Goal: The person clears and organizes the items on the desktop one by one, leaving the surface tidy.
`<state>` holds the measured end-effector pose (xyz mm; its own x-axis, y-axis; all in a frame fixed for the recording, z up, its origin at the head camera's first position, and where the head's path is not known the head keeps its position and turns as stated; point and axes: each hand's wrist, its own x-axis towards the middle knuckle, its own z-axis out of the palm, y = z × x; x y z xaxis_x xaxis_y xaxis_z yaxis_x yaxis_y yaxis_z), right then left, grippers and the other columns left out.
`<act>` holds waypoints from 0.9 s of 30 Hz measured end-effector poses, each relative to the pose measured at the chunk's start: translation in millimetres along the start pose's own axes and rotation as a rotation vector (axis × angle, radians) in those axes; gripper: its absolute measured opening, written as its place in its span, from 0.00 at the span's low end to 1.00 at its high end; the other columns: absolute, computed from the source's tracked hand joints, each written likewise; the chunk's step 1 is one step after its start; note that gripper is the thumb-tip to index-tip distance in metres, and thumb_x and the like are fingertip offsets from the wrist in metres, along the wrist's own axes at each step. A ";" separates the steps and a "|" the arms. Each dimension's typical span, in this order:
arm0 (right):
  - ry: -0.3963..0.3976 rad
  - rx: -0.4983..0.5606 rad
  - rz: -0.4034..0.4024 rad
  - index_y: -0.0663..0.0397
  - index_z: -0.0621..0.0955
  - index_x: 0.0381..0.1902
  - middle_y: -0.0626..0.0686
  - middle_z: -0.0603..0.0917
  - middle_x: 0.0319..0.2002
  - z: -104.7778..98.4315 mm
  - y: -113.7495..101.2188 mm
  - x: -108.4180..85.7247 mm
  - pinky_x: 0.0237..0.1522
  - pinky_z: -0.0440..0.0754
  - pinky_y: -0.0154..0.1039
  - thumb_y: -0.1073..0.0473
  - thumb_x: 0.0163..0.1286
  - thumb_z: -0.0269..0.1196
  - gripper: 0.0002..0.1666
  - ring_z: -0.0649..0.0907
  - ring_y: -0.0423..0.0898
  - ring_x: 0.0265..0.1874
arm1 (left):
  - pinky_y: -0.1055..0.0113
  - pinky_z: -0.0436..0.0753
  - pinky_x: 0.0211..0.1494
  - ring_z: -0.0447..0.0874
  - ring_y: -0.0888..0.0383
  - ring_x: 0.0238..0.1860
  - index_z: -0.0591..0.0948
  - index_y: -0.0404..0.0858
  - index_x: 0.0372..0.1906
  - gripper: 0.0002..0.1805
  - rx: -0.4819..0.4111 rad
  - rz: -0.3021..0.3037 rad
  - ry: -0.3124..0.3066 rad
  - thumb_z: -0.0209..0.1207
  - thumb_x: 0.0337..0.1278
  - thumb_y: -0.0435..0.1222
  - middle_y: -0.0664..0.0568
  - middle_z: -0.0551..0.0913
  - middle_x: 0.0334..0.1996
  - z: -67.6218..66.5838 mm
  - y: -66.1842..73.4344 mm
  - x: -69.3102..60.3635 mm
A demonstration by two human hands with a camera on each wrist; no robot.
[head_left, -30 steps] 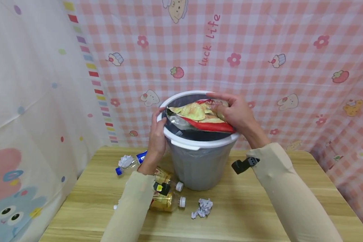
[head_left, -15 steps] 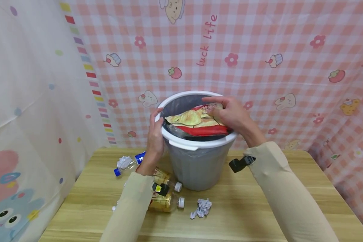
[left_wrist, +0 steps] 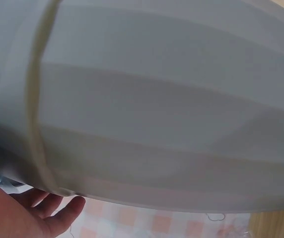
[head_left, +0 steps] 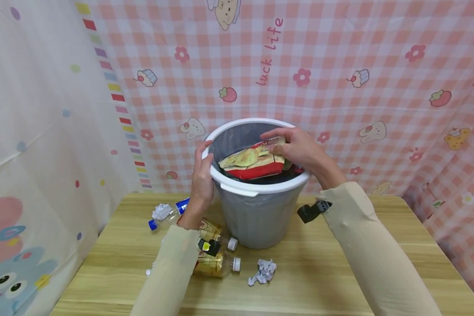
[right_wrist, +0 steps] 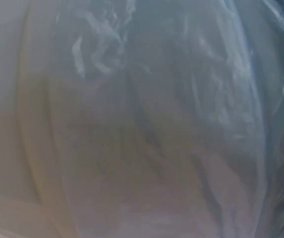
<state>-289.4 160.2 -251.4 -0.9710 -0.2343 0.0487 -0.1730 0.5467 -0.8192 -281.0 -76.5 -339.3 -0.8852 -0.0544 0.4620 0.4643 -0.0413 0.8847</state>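
Observation:
A grey trash bin [head_left: 260,215] with a white rim stands on the table. My left hand [head_left: 202,177] grips the rim's left side; its fingertips touch the bin's edge in the left wrist view. Inside the bin's mouth a chip bag [head_left: 253,169], red and yellow with printed chips, lies tilted. My right hand [head_left: 300,149] reaches over the right rim and pinches the bag's upper right corner, thumb in front. The fingers behind the bag are partly hidden. The right wrist view has only the bin wall and a wrinkled clear liner [right_wrist: 147,109], no hand.
Gold-labelled plastic bottles [head_left: 215,263] with white caps lie left of the bin, partly under the left arm. Behind them are a blue-capped bottle [head_left: 170,217] and a crumpled paper ball [head_left: 162,212]. Another paper ball [head_left: 263,272] lies in front of the bin on the wooden table [head_left: 339,272].
The chip bag has gone down into the bin and shifted slightly left. My right hand has followed it down and left. My left hand stays on the rim.

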 end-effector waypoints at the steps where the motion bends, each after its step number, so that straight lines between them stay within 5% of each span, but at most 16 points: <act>1: 0.000 0.001 0.004 0.47 0.80 0.61 0.54 0.73 0.66 0.1 0.1 0.5 0.64 0.70 0.54 0.61 0.72 0.60 0.21 0.75 0.53 0.60 | 0.53 0.60 0.74 0.62 0.47 0.71 0.61 0.38 0.70 0.25 -0.001 0.001 -0.002 0.35 0.71 0.38 0.42 0.63 0.71 -0.1 -0.2 0.1; 13: -0.015 0.009 0.081 0.49 0.74 0.67 0.57 0.77 0.61 1.3 -0.9 4.4 0.60 0.75 0.50 0.55 0.72 0.59 0.27 0.80 0.53 0.53 | 0.52 0.60 0.74 0.62 0.48 0.71 0.61 0.39 0.71 0.25 0.009 0.008 -0.024 0.35 0.72 0.39 0.44 0.63 0.71 -1.4 -1.3 -0.7; 20: -0.057 0.084 0.114 0.52 0.68 0.71 0.59 0.81 0.58 3.6 -2.0 4.3 0.53 0.82 0.50 0.40 0.74 0.56 0.36 0.87 0.54 0.47 | 0.47 0.62 0.73 0.64 0.49 0.70 0.60 0.41 0.71 0.25 0.029 0.009 -0.047 0.35 0.73 0.41 0.45 0.63 0.71 -3.4 -2.1 -2.1; 27: -0.069 -0.050 0.156 0.56 0.66 0.72 0.60 0.87 0.46 4.9 -4.8 4.0 0.48 0.84 0.48 0.39 0.72 0.58 0.40 0.89 0.53 0.40 | 0.47 0.61 0.74 0.64 0.52 0.69 0.60 0.41 0.71 0.25 0.024 0.007 -0.047 0.35 0.73 0.41 0.45 0.63 0.71 -3.2 -1.1 -2.5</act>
<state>-291.6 152.7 -250.1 -0.9732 -0.1975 -0.1175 -0.0310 0.6195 -0.7844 -279.1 -79.5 -341.6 -0.8825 -0.0081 0.4702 0.4702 -0.0173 0.8824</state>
